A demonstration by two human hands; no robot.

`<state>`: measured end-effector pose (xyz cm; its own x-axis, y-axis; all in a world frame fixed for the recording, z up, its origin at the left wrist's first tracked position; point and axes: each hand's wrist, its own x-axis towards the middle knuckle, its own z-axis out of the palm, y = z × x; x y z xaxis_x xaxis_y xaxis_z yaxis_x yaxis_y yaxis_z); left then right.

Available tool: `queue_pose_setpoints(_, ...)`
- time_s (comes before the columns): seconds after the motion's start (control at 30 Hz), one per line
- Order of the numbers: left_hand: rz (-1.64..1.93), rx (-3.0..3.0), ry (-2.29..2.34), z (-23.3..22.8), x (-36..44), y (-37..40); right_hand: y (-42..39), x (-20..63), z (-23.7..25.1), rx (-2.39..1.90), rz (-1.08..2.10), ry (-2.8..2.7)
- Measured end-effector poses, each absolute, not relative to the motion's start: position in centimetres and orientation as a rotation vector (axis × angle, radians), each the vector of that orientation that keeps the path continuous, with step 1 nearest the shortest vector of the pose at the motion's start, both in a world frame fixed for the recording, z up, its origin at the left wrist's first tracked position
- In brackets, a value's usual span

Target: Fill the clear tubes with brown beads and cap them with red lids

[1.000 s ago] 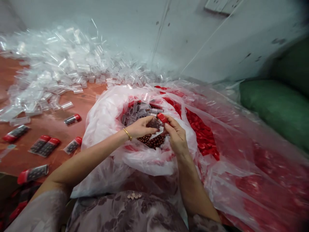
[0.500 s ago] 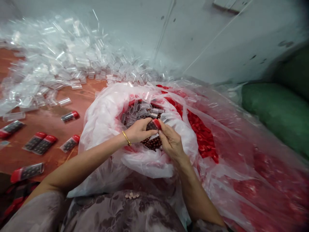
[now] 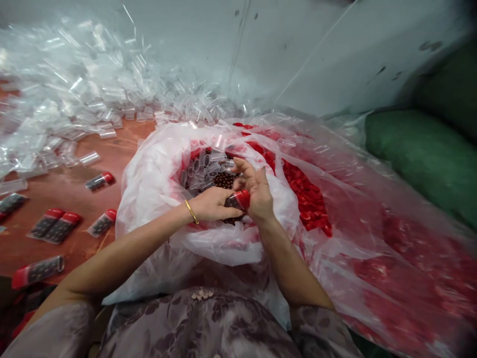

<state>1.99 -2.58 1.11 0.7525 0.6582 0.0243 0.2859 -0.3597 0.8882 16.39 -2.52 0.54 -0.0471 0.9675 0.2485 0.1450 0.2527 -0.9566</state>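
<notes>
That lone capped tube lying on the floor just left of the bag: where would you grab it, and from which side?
Grip the capped tube across its clear, bead-filled middle, coming straight down from above. It lies flat on the floor with bare space along both long sides, so fingers fit either side. The red cap at its right end looks a poorer hold: it might pull off.
</notes>
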Motion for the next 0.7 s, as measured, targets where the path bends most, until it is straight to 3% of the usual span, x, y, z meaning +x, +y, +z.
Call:
queue_pose_setpoints(0.17,0.4,2.158,0.893,0.6,2.1,-2.6,-2.2,15.7,-0.1,-1.044,1.301,-1.661)
queue_pose_setpoints(0.4,0.226,2.472,1.119,0.2,2.8,-2.9,-2.6,15.9,-0.6,-1.114,1.121,-1.845)
queue_pose_setpoints(0.5,0.403,2.48,1.052,0.5,3.0,-3.0,-3.4,15.7,0.4,-0.978,1.19,-1.656)
queue_pose_setpoints(0.6,0.746,2.372,0.994,0.6,1.3,-3.6,-4.4,18.0,1.8,-0.975,0.913,-1.516)
queue_pose_setpoints(0.7,1.02,2.27,1.192,0.6,-4.2,-5.5,-5.5,24.1,1.9,-1.282,0.302,-1.49)
